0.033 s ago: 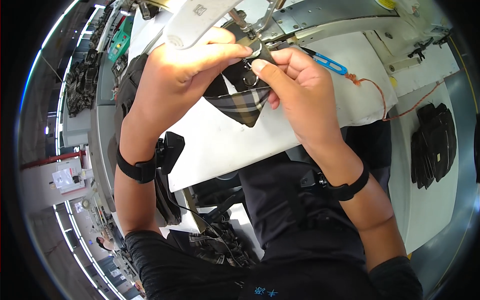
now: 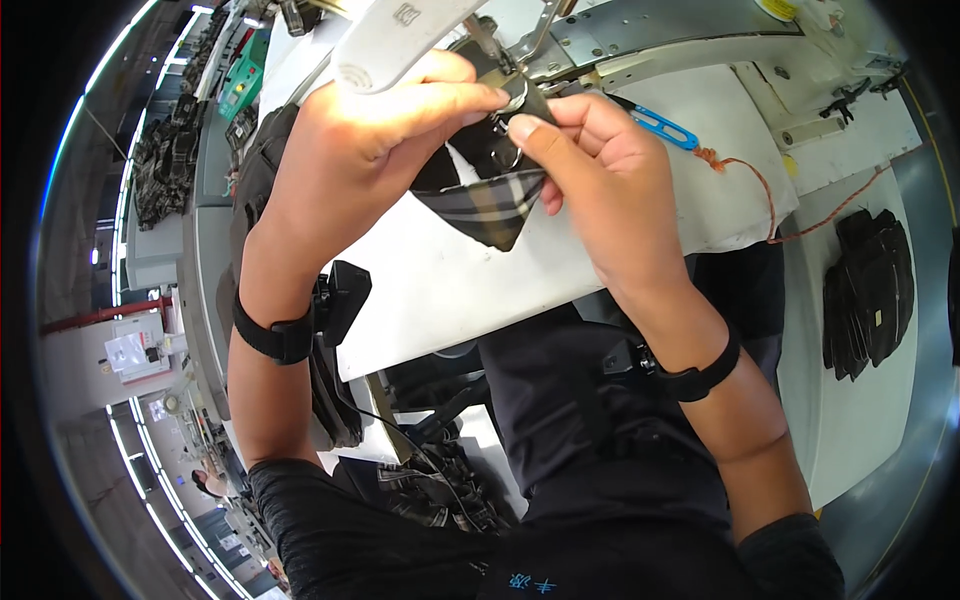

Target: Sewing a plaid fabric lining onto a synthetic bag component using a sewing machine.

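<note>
Both hands work at a dark fabric piece (image 2: 460, 160) with a plaid flap (image 2: 482, 212) hanging from it, just below the presser foot of a white sewing machine (image 2: 390, 40). My left hand (image 2: 370, 150) pinches the piece's top edge beside a small pale metal or thread detail. My right hand (image 2: 610, 190) grips its right side, thumb pressed near a curved metal hook (image 2: 508, 155). Blue thread snips (image 2: 665, 130) on an orange cord lie on the white table (image 2: 420, 290) right of my right hand.
A stack of dark pieces (image 2: 865, 295) rests on a right-hand surface (image 2: 805, 420). Dark garments (image 2: 160, 170) and a green device (image 2: 240, 80) are at left. Another person (image 2: 210, 485) sits farther off at lower left. More plaid cloth (image 2: 440, 480) lies below the table.
Both hands and the fabric piece have shifted very slightly upward and to the right; the grips look the same.
</note>
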The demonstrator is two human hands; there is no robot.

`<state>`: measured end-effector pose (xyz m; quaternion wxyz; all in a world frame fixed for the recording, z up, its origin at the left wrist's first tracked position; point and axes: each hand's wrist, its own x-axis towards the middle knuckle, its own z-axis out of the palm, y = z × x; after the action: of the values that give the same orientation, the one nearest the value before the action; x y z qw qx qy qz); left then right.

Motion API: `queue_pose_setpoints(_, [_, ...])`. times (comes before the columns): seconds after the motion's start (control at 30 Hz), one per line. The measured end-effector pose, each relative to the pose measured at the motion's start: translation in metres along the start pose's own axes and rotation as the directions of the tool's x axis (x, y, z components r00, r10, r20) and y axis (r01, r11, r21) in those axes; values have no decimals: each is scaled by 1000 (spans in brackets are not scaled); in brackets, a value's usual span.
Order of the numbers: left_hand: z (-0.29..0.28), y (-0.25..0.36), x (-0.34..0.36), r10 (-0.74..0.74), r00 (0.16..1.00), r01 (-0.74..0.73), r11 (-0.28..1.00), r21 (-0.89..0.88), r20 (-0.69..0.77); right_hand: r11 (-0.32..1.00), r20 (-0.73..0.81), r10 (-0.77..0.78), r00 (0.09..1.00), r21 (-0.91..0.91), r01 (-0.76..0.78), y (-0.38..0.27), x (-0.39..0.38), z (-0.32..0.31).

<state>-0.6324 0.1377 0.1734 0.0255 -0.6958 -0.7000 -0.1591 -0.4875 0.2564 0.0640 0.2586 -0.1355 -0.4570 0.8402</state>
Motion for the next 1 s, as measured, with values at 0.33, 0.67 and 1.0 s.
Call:
queue_pose_setpoints(0.33, [4, 6, 2, -32, 998, 32, 999, 6, -58, 999, -19, -5, 1000, -42, 5, -10, 6, 4])
queue_pose_setpoints(0.67, [3, 13, 6, -143, 990, 143, 989, 24, 3, 997, 21, 13, 1000, -77, -11, -14, 6, -1])
queue_pose_setpoints(1.0, [22, 34, 9, -414, 895, 376, 901, -217, -166, 990, 3, -118, 993, -76, 118, -9, 6, 0])
